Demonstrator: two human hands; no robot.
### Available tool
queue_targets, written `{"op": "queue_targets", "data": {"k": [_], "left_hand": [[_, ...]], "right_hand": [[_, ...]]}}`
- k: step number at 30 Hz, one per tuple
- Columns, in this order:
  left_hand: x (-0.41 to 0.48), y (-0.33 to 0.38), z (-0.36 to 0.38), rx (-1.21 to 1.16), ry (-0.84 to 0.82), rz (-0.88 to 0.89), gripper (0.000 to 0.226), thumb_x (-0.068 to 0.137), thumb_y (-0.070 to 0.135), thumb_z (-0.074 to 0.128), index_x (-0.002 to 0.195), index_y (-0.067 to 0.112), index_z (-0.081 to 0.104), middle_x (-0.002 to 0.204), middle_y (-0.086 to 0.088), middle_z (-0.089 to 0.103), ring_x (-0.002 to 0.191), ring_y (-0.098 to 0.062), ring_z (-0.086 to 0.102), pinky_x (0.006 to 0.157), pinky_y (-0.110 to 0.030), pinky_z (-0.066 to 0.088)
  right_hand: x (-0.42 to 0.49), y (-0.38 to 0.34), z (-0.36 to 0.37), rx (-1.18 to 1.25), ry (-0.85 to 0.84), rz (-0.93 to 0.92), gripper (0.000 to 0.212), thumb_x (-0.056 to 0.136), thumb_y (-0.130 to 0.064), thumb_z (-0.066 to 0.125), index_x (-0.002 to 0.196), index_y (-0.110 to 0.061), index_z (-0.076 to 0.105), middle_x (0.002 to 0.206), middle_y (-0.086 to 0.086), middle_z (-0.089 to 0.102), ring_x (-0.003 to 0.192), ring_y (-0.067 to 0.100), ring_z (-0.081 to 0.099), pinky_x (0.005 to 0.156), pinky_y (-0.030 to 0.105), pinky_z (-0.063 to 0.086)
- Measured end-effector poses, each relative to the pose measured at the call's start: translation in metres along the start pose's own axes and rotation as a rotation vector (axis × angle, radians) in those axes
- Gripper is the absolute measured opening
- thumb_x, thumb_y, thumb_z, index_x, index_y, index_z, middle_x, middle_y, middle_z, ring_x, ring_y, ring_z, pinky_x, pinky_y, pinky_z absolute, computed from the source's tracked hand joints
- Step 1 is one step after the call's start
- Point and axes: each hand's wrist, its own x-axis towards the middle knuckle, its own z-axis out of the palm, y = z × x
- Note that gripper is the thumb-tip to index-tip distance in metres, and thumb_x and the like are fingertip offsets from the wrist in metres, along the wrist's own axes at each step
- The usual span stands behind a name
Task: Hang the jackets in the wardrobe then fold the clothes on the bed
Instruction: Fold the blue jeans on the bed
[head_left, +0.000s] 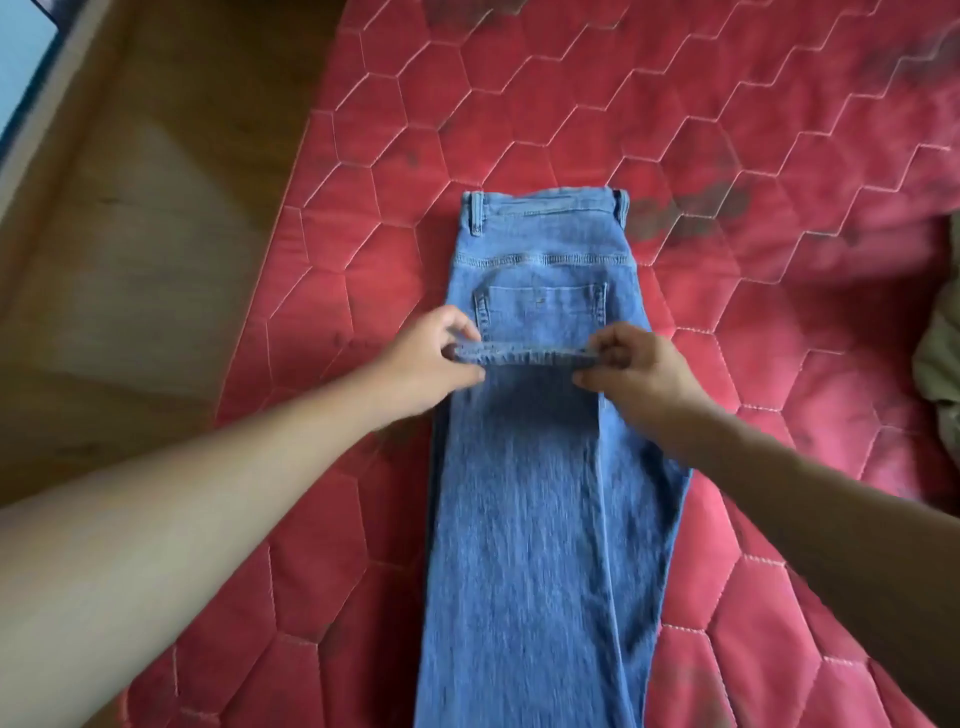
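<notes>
Both hands are closed in pinches on the hem (524, 357) of the long blue denim jeans (540, 519): the left hand (434, 366) at one corner, the right hand (641, 376) at the other. The jeans are laid on the red hexagon-quilted bed (779, 156). The hem is best carried level to the waistband (545, 203), with the side edges kept aligned.

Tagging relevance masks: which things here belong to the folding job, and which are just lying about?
In the job: jeans; left hand and right hand, both pinching the hem; red mattress.
Lying about: olive cloth at right edge, maybe next; wooden floor.
</notes>
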Motion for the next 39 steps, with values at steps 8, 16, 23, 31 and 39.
{"op": "queue_targets", "data": {"k": [8, 16, 23, 31, 39], "left_hand": [[0.112, 0.051, -0.039, 0.124, 0.447, 0.040, 0.059, 0.093, 0.018, 0.064, 0.146, 0.025, 0.038, 0.136, -0.003, 0.050, 0.118, -0.018, 0.053, 0.092, -0.027, 0.042], [0.056, -0.046, 0.061, 0.741, 0.373, 0.343, 0.069, 0.102, 0.044, 0.043, 0.160, 0.013, 0.025, 0.168, -0.021, 0.009, 0.155, -0.040, 0.009, 0.123, -0.054, 0.020], [0.052, -0.048, 0.061, 0.846, 0.373, 0.318, 0.071, 0.102, 0.049, 0.033, 0.162, 0.015, 0.017, 0.168, -0.022, 0.003, 0.155, -0.040, 0.005, 0.123, -0.056, 0.020], [-0.112, -0.115, 0.124, 0.881, 0.285, 0.352, 0.072, 0.096, 0.050, 0.047, 0.158, 0.017, 0.033, 0.168, -0.020, 0.009, 0.156, -0.040, 0.005, 0.120, -0.059, 0.024], [-0.121, -0.113, 0.126, 0.832, 0.299, 0.316, 0.071, 0.096, 0.046, 0.049, 0.158, 0.017, 0.033, 0.167, -0.021, 0.014, 0.154, -0.040, 0.015, 0.121, -0.055, 0.025]], "right_hand": [[0.111, -0.073, -0.019, -0.425, 0.182, -0.074, 0.082, 0.094, -0.022, 0.067, 0.158, -0.033, 0.017, 0.137, 0.014, 0.046, 0.112, 0.032, 0.058, 0.086, 0.045, 0.058], [0.052, 0.041, 0.037, -1.117, 0.113, -0.305, 0.074, 0.101, -0.069, 0.015, 0.163, -0.033, 0.000, 0.171, 0.000, -0.012, 0.157, 0.024, -0.013, 0.123, 0.063, -0.004], [0.050, 0.043, 0.042, -1.166, 0.167, -0.296, 0.075, 0.100, -0.069, 0.007, 0.164, -0.030, -0.002, 0.171, 0.002, -0.012, 0.157, 0.022, -0.014, 0.122, 0.063, -0.007], [-0.112, 0.138, 0.079, -1.060, 0.141, -0.460, 0.076, 0.101, -0.060, 0.037, 0.160, -0.012, 0.030, 0.170, 0.007, 0.015, 0.157, 0.035, 0.008, 0.123, 0.062, 0.015], [-0.126, 0.138, 0.082, -0.945, 0.173, -0.399, 0.077, 0.098, -0.056, 0.045, 0.160, -0.014, 0.029, 0.170, 0.011, 0.017, 0.157, 0.034, 0.013, 0.126, 0.054, 0.015]]}}
